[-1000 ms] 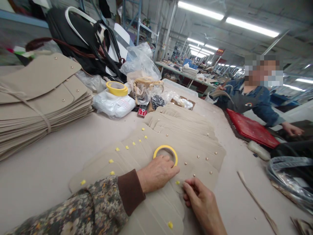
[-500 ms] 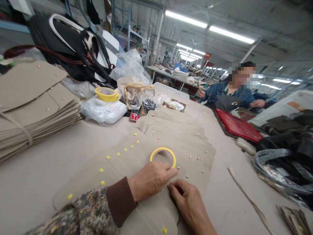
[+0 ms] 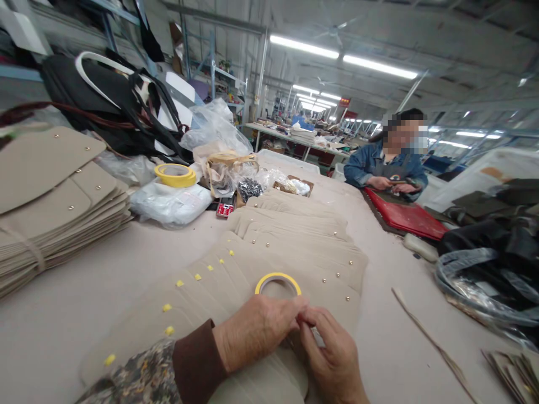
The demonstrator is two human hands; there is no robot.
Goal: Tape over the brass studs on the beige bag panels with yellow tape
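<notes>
My left hand (image 3: 261, 325), in a brown-cuffed camouflage sleeve, is closed on a roll of yellow tape (image 3: 278, 276) above a fanned row of beige fabric pieces (image 3: 303, 252). Thumb and fingertips of my right hand (image 3: 332, 350) are pinched together right beside the left fingertips, at the roll's near edge. What the right fingers pinch is too small to make out. Small yellow tape bits (image 3: 197, 277) run along the left side of the pieces. Metal snaps (image 3: 338, 275) dot their right side.
Stacked beige pieces (image 3: 54, 224) lie at left, near a plastic-wrapped packet (image 3: 170, 202) with more yellow tape (image 3: 176, 178) on top. A beige strip (image 3: 429, 336) and black bags in plastic (image 3: 488, 280) are at right. Across the table, a co-worker (image 3: 389, 160) stands by a red pad (image 3: 408, 216).
My right hand has risen to meet my left fingertips near the tape roll. The view has shifted slightly. The co-worker's hands have come together above the red pad.
</notes>
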